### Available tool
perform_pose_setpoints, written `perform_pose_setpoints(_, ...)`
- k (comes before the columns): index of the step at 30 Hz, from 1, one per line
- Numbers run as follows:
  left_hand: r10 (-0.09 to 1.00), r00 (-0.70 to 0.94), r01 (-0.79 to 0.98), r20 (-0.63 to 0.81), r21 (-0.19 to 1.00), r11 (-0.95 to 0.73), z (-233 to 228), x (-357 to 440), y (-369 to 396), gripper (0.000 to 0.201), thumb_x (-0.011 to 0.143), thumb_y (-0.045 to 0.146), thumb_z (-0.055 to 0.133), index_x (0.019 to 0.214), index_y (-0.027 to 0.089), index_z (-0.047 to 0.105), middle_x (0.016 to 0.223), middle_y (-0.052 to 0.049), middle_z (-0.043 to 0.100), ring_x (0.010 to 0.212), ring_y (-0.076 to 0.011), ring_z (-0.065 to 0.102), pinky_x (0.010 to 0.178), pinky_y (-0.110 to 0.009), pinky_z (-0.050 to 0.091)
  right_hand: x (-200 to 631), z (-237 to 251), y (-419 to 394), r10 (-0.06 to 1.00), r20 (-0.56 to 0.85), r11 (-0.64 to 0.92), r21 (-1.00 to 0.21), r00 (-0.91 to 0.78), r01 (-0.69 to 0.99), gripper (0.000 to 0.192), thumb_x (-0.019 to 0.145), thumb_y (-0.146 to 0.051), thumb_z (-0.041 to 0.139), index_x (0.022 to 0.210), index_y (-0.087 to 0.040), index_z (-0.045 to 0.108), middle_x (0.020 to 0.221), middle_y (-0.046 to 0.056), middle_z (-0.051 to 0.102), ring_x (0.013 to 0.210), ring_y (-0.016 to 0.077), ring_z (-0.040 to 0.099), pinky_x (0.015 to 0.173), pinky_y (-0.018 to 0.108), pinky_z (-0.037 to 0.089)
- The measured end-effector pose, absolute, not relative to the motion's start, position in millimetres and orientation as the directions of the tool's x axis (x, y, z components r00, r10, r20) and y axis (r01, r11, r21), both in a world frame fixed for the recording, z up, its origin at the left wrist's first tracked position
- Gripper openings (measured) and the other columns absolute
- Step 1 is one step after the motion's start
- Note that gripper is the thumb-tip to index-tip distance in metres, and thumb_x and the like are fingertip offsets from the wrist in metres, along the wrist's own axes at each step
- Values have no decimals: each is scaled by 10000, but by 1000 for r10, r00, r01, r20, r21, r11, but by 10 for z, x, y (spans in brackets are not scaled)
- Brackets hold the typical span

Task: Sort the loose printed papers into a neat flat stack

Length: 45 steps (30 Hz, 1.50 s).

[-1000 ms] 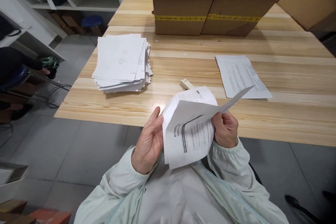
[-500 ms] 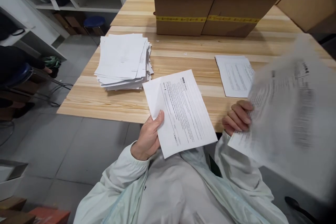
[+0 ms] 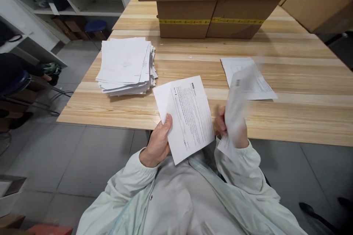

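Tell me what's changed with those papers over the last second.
The held papers came apart: the left hand keeps the printed paper, while the right hand swung the blurred paper out right, then back left. The thick stack, the thinner pile and the cardboard boxes stayed put.

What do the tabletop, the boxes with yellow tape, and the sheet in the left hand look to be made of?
Tabletop: wood or wood-look laminate, pale and smooth-looking, judging by its striped grain.
Boxes: probably cardboard, matte, with plain brown, flat sides.
Sheet in the left hand: apparently matte white paper, thin and printed with dark text.
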<state>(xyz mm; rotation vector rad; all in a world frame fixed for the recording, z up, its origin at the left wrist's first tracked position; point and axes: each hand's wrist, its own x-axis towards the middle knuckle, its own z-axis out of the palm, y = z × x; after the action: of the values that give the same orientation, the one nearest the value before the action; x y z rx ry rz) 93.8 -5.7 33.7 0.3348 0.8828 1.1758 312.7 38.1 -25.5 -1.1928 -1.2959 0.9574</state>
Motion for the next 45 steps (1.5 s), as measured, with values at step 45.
perform_pose_setpoints(45,774,-461,-64,434,853,-517,524,739,567,253,849,456,750,954,252,643,835,32,616,822,-117,599,836,-240,472,2569,-16,662,853,519,484,-823,47,297,103,808,-311,761,869,-231,784,896,27,804,815,233,758,731,371,611)
